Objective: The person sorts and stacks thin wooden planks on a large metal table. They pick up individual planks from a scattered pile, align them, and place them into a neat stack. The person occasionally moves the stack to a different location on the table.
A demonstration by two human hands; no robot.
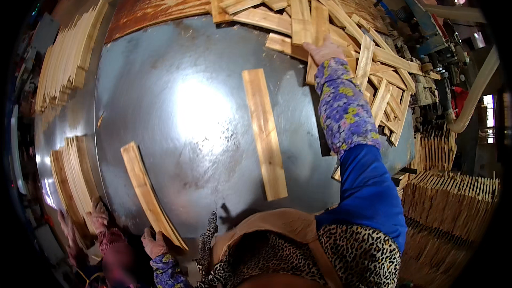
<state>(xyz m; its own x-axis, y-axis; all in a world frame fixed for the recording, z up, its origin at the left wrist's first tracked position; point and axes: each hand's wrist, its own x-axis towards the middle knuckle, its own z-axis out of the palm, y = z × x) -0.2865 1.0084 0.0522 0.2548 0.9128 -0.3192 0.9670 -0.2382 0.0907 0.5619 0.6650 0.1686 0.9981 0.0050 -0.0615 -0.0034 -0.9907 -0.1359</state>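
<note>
My right hand (324, 50) reaches to the far right, its thumb and fingers around the near end of a pale wooden board (319, 20) in a loose heap of boards; the fingertips are partly hidden. At the lower left, my left hand (154, 243) has its fingers apart and touches the left edge of a slightly curved board (148, 191), close to its near end. Another flat board (264, 134) lies lengthwise in front of me, apart from both hands. All of them rest on a grey metal tabletop (176, 176).
A co-worker's hands (98, 216) are beside a stack of boards (79, 168) at the lower left. Further back on that side stands a longer stack (72, 56). A reddish plywood sheet (165, 0) covers the far edge. Stacked boards (453, 202) and machinery (426, 26) stand right.
</note>
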